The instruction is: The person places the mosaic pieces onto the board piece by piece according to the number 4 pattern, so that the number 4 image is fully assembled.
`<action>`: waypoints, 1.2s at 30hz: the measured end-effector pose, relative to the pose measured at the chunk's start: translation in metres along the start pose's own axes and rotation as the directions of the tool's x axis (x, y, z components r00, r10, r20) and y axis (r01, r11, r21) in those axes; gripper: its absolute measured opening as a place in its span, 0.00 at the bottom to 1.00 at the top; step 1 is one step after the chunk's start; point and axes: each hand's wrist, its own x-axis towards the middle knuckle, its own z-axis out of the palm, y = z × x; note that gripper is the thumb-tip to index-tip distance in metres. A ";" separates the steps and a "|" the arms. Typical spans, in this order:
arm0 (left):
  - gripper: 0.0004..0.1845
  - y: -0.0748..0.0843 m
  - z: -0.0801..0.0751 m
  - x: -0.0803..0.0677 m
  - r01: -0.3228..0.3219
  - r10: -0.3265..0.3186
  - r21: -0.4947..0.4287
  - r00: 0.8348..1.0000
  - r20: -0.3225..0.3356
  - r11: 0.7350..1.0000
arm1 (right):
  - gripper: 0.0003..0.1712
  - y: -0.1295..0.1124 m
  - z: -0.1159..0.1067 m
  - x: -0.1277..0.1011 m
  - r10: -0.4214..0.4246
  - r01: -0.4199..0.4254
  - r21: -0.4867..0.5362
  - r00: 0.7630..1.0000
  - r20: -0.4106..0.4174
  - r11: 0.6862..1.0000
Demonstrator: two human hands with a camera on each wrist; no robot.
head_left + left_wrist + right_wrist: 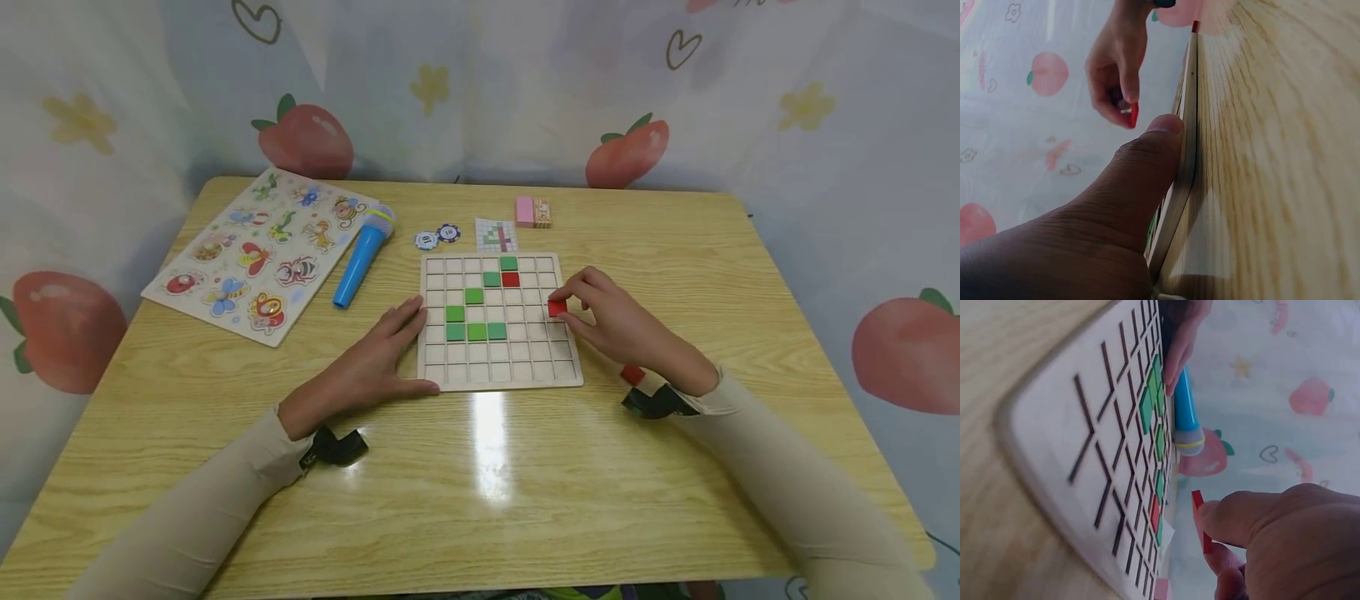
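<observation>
A fruit-printed wall covering [480, 125] was noted across the top of the frame, behind the wooden worktop [405, 517], which filled its middle and bottom. A board of insect pictures [238, 323] lay slanted at upper left. At centre, flat on the worktop, lay a pale grid board [499, 352].

I observed the left hand [375, 354], left of centre, spread wide; it touched the grid board's left side and lower-left corner without grasping a tile. The right hand [611, 312], right of centre, was nearly closed, thumb and fingers pinching a red tile [557, 308] above the grid board's right edge, clear of its surface.

A blue microphone [363, 260] lay between the two boards. Above centre were a gridded pattern card [497, 236], a pink block [524, 212] and a patterned block [542, 213] side by side, and two round chips [427, 241].

Seven green tiles [477, 332] and one red piece [511, 279] occupied grid cells. A loose red piece [632, 375] lay on the worktop near the right wrist.
</observation>
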 end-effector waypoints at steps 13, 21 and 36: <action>0.66 0.000 -0.001 0.000 -0.007 0.007 0.005 1.000 0.003 1.000 | 0.10 -0.004 0.008 0.052 -0.001 0.001 0.005 0.994 0.112 1.000; 0.66 -0.001 0.000 0.000 -0.004 0.004 0.005 1.000 0.000 1.000 | 0.06 0.001 0.016 0.065 0.016 -0.018 0.011 0.988 0.150 1.000; 0.66 0.000 -0.001 -0.001 -0.002 0.002 -0.001 1.000 -0.001 1.000 | 0.05 0.002 0.027 0.074 0.004 -0.008 0.019 0.985 0.174 1.000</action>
